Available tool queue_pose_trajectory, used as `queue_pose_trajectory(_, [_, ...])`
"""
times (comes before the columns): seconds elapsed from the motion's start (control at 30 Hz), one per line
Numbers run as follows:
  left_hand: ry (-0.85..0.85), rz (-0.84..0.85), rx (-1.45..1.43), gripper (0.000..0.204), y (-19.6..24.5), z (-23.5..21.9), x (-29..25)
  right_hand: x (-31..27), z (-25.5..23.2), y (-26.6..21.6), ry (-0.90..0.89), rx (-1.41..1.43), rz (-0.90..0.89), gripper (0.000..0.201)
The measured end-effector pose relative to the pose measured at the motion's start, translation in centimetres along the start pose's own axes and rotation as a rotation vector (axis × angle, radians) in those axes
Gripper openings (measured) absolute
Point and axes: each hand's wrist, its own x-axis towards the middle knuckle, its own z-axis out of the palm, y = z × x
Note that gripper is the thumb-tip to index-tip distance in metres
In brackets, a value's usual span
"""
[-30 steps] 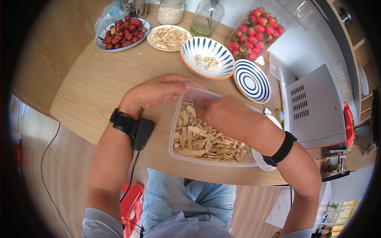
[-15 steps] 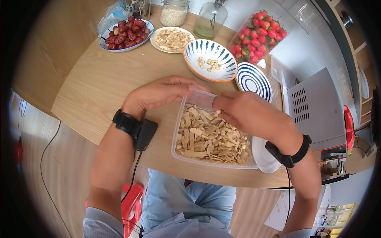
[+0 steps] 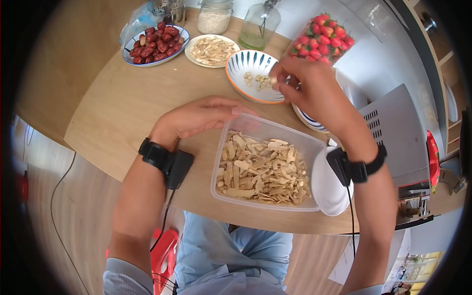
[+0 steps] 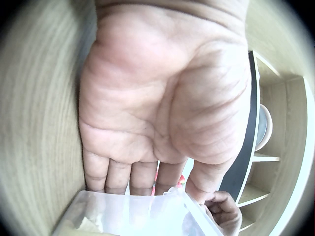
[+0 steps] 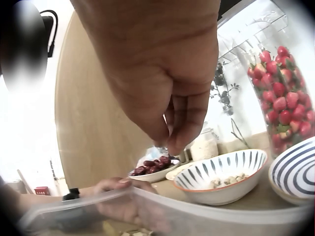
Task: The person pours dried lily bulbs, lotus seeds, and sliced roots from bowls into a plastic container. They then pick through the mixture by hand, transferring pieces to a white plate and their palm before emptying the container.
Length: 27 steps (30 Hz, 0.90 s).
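Observation:
My right hand (image 3: 312, 86) pinches a small pale lotus seed (image 3: 273, 80) between thumb and fingertips, at the right rim of a striped bowl (image 3: 241, 87). Several pale lotus seeds (image 3: 249, 78) lie in that bowl. A clear plastic box (image 3: 317, 147) full of dried root slices (image 3: 265, 172) stands in front of me. My left hand (image 3: 199, 117) rests at the box's far left corner, its straight fingers along the outside wall and the thumb at the rim. In the left wrist view, the palm shows bare, and the box wall partly hides the fingertips.
Behind are a plate of red dates (image 3: 155, 46), a small plate of root slices (image 3: 212, 50), a grain jar (image 3: 215, 20), a glass vase (image 3: 258, 29) and strawberries in a clear container (image 3: 322, 39). A blue-ringed plate (image 5: 300, 169), white lid (image 3: 332, 189) and grey appliance (image 3: 398, 132) are to the right.
My right hand has come up out of the box and moved away from me to the striped bowl, with a lotus seed in its fingertips. My left hand has stayed at the box corner.

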Motion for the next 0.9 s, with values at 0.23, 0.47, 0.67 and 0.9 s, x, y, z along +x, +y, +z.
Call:
queue_pose_trajectory(0.23, [0.017,0.011,0.018,0.047,-0.1,0.3,0.0,-2.9,0.8,-1.7,-0.056,0.059,-0.110,0.018])
queue_pose_trajectory(0.47, [-0.020,0.000,-0.028,0.048,0.3,0.4,-0.1,-8.2,4.9,-2.1,-0.399,0.139,-0.384,0.010])
queue_pose_trajectory(0.67, [-0.005,-0.017,-0.020,0.049,0.5,0.5,0.0,-7.8,2.9,-0.8,-0.493,-0.109,-0.148,0.011])
queue_pose_trajectory(0.9, [0.008,-0.024,-0.017,0.049,0.4,0.4,-0.1,-7.4,4.0,-2.4,-0.362,-0.239,-0.258,0.009])
